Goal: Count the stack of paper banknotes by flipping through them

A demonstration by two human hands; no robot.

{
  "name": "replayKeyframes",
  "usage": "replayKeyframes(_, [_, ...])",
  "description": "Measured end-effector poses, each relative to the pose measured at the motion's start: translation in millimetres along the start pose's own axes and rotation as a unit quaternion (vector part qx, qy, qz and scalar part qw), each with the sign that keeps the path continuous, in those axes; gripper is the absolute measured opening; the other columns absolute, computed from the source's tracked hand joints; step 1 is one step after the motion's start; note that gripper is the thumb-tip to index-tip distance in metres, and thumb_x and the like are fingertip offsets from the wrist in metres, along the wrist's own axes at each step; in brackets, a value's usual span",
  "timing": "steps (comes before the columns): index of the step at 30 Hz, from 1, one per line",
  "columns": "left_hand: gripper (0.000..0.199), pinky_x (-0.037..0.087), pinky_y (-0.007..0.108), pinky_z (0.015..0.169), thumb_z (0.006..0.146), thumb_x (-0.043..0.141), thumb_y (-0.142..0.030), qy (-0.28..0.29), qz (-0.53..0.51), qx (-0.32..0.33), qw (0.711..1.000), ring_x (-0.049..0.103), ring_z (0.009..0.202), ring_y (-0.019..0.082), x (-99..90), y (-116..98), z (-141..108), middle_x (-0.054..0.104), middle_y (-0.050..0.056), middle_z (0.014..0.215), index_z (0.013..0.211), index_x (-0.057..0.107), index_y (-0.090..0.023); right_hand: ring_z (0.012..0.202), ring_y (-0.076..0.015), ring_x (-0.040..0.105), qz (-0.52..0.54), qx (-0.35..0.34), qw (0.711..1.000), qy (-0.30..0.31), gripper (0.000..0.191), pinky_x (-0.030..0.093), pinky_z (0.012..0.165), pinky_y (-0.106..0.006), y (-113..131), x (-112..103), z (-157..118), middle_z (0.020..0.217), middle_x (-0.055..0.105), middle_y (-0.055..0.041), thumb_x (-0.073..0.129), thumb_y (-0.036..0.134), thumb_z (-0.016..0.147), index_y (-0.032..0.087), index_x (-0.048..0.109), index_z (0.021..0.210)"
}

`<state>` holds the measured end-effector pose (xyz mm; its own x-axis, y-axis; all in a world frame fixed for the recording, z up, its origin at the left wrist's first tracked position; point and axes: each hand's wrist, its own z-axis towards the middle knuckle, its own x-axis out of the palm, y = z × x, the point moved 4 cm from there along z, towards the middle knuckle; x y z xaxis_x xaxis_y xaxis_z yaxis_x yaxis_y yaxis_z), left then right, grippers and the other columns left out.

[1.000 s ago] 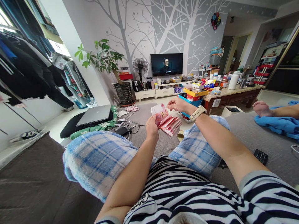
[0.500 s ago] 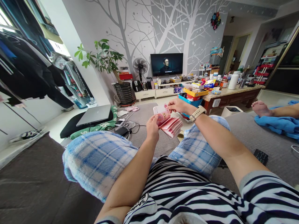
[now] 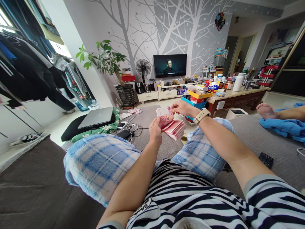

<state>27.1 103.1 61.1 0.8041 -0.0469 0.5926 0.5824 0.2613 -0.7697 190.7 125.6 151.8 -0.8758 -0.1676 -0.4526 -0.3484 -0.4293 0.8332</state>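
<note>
A folded bundle of red banknotes [image 3: 175,128] is pinched in my left hand [image 3: 156,128], above the grey sofa seat between my knees. Its lower ends fan out toward the right. The upper part of the front note shows the number 100. My right hand [image 3: 182,108], with a pale watch [image 3: 202,116] on the wrist, has thumb and fingers closed on the top right edge of the notes. Whether it grips one note or several I cannot tell.
A laptop [image 3: 96,117] lies on a cushion at the left, near tangled cables and a black box [image 3: 124,134]. A cluttered table [image 3: 238,93] stands ahead right. Another person's foot [image 3: 267,110] rests on the sofa, and a black remote or keypad [image 3: 266,160] lies closer.
Both hands stay in nearly the same place. The upper part of the front banknote has shifted very slightly between my fingers.
</note>
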Motion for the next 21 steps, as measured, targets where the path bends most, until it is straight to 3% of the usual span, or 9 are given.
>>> replayKeyframes(9, [0.017,0.056,0.035,0.078,0.071,0.074,-0.035,-0.001,-0.002,-0.003,1.000,0.070,0.080,0.022,-0.1,-0.4,-0.7,0.074,0.003,0.081,0.078,0.070,-0.019,0.057,-0.0097,0.050,0.022,0.002,1.000,-0.003,0.011,0.035,0.055,-0.023,-4.6,-0.4,1.3,0.062,0.063,0.0011,0.075,0.018,0.064,0.014,0.065,0.069])
replayKeyframes(21, [0.019,0.053,0.030,0.073,0.072,0.071,-0.037,-0.008,0.009,0.015,1.000,0.065,0.075,0.018,-3.6,1.6,3.0,0.072,0.003,0.081,0.076,0.069,-0.019,0.055,-0.0092,0.047,-0.002,0.006,1.000,-0.006,0.015,0.033,0.053,-0.024,3.7,-0.3,-3.7,0.060,0.062,0.0009,0.076,0.023,0.065,0.014,0.064,0.068])
